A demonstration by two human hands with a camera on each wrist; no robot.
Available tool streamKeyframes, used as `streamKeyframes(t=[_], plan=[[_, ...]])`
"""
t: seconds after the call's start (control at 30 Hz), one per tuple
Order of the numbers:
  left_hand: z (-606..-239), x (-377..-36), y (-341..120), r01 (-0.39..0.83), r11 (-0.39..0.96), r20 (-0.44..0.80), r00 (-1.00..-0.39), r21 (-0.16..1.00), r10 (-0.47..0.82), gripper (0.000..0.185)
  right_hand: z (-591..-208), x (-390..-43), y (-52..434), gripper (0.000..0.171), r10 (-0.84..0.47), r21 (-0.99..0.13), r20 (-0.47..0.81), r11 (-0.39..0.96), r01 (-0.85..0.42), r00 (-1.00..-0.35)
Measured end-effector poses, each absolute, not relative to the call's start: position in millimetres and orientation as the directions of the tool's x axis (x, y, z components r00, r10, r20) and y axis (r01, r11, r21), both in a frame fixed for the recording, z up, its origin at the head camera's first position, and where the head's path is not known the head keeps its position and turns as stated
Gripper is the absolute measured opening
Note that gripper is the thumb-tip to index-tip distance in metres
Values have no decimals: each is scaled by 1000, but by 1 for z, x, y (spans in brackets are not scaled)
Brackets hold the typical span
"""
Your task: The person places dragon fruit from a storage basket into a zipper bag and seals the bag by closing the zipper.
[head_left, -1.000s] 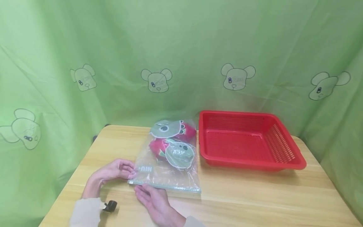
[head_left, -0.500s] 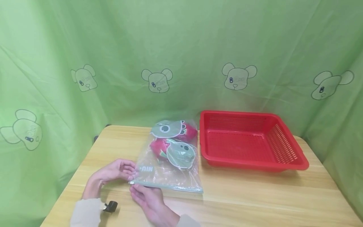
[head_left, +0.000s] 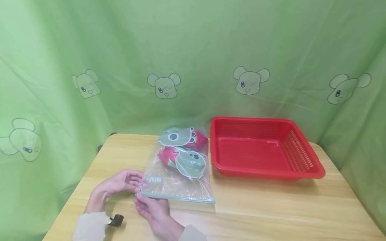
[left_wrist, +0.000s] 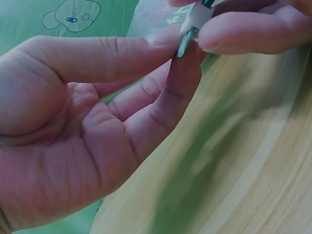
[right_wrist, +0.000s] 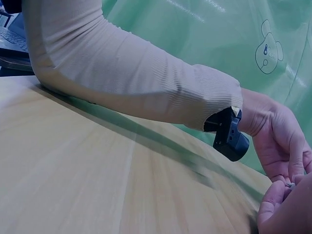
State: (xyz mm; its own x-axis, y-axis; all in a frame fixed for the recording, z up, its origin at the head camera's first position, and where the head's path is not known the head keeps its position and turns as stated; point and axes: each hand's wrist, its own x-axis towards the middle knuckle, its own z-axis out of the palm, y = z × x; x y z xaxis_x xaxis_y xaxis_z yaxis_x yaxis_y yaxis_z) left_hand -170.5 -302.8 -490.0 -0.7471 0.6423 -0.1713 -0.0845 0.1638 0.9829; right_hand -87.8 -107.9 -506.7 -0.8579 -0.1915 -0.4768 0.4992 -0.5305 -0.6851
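Green cloth printed with bear heads hung behind and to both sides of a pale wooden bench (head_left: 271,207). On the bench lay a clear zip bag (head_left: 178,179) with a pale green closure strip along its near edge; red soft pieces and two round green cartoon faces showed through the plastic at its far end. Just to the bag's right, close to it at the far end, stood a red slotted basket (head_left: 304,157) with nothing visible inside.

Both hands met at the bag's near left corner. The left hand (head_left: 120,182) lay palm-side inward on the bench, its thumb and forefinger closed together on the corner of the closure strip; the left wrist view showed the small white slider (left_wrist: 197,17) at that corner, right at the thumb tip. The right hand (head_left: 152,207) came in from the near edge, its fingertips curled and pinching the same corner from the other side, touching the left fingers. In the right wrist view a beige sleeve (right_wrist: 126,78) covered the left forearm, and a small black device (right_wrist: 229,136) sat at that wrist.
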Motion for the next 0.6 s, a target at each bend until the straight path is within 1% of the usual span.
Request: streamKeyframes(t=[0.3, 0.6], plan=[[-489, -168, -302, -77, 156, -160, -751, 985, 641, 51, -505, -87, -106, 32, -184, -685, -487, -526, 504, -854], [-491, -171, -304, -96, 123, -153, -737, 988, 658, 48, -504, -87, -104, 29, -193, -674, -494, -531, 514, -848]])
